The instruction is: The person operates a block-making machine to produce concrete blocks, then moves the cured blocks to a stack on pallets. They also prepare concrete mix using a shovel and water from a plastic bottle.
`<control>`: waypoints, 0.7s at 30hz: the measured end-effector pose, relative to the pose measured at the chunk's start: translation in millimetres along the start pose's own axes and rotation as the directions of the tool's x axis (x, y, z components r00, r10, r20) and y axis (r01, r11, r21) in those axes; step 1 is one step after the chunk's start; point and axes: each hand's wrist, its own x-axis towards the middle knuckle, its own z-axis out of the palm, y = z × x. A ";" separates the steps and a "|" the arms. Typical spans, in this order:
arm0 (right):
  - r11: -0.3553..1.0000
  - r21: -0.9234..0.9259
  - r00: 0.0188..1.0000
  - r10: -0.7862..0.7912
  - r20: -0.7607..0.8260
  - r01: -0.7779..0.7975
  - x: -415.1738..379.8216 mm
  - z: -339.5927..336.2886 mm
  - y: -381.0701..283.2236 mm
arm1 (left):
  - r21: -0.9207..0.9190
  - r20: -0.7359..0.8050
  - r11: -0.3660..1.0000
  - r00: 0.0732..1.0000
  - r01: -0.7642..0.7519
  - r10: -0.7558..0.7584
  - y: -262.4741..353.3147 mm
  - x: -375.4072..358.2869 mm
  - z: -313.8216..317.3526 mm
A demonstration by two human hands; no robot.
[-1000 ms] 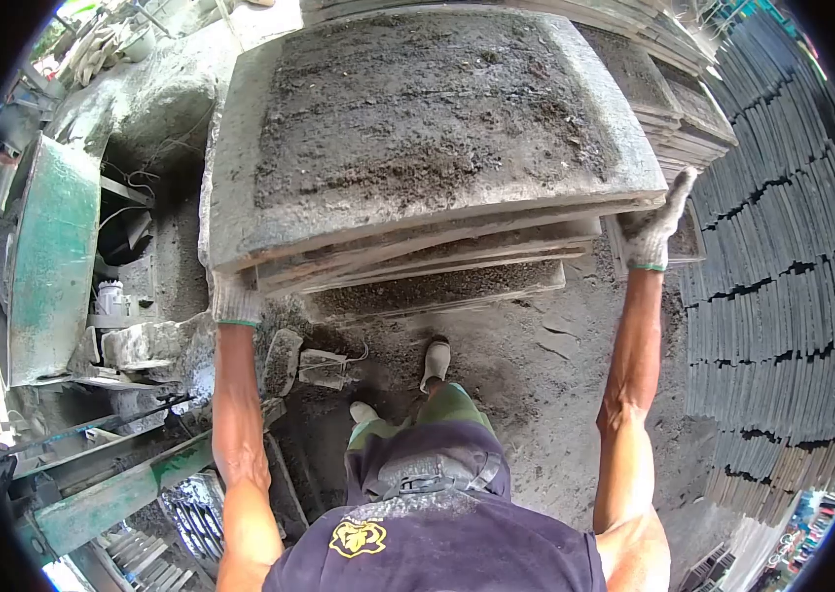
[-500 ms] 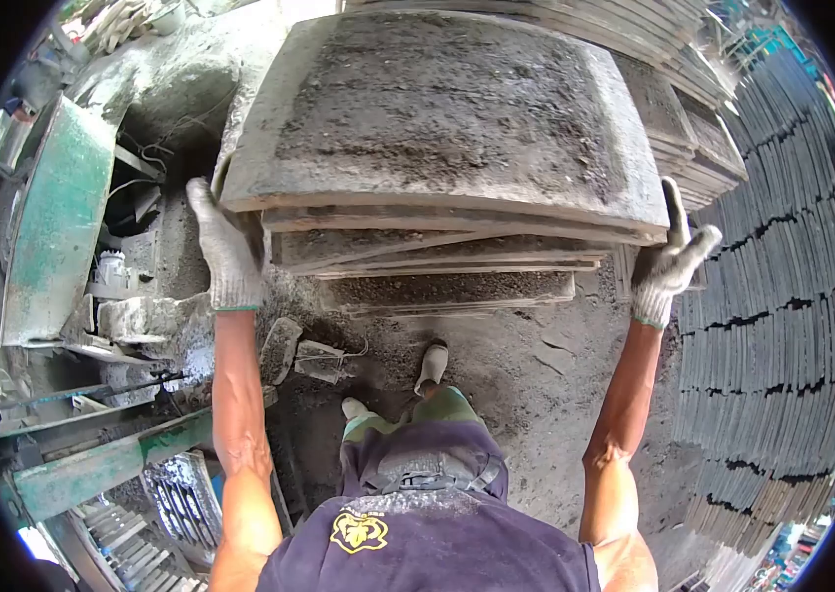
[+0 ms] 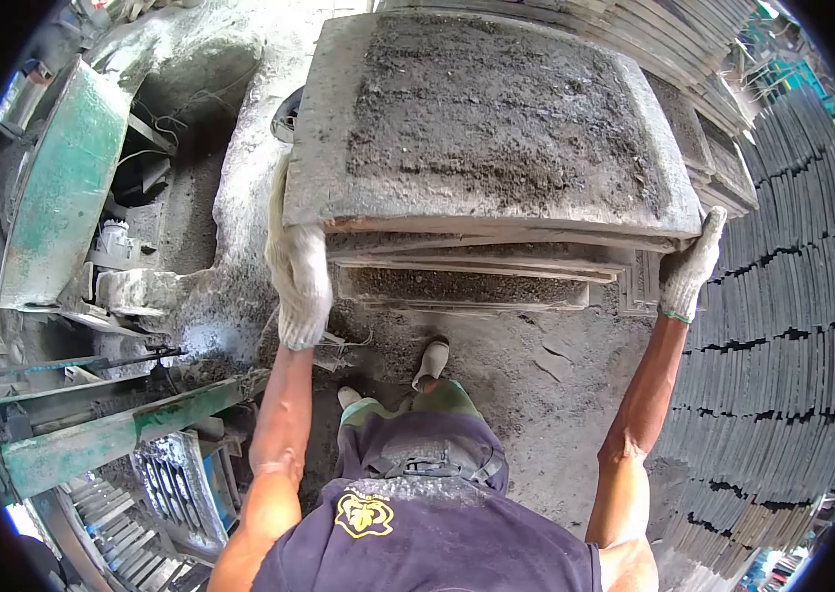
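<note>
A wide wooden board (image 3: 506, 118), its middle coated in dark grit, lies on top of a stack in front of me. My left hand (image 3: 299, 281), in a pale knit glove, is closed round its near left corner, some fingers hidden beneath. At the near right corner, my gloved right hand (image 3: 690, 266) grips the edge, with its thumb up along the side. Below the top board, more boards (image 3: 476, 286) lie unevenly, gritty surfaces showing between them.
Tall rows of thin grey slabs (image 3: 772, 345) stand to the right. Further stacked boards (image 3: 679, 39) are behind. On my left are a green metal panel (image 3: 67, 187), a pit (image 3: 190, 178) and a green beam (image 3: 131, 434). My feet stand on a dusty floor (image 3: 545, 424).
The top board has shifted right and turned slightly. My left hand moved right and closed round its corner; my right hand's fingers, spread before, now close on the other corner.
</note>
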 end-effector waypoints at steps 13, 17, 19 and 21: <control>0.999 -0.050 0.990 0.005 -0.141 -0.012 -3.6 20.4 11.9 | 0.454 0.285 0.728 0.858 -0.514 0.428 0.9 11.6 -17.1; 0.981 -0.183 0.974 -0.106 -0.202 0.069 -17.2 11.0 17.7 | 0.416 0.255 0.824 0.920 -0.383 0.299 -1.0 20.8 -23.2; 0.988 -0.147 0.980 -0.064 -0.189 0.036 -30.6 18.0 10.4 | 0.426 0.213 0.851 0.948 -0.308 0.237 7.6 23.1 -20.1; 0.994 -0.104 0.992 0.006 -0.123 -0.019 -28.6 11.1 6.1 | 0.443 0.202 0.838 0.947 -0.317 0.251 19.4 21.0 -16.3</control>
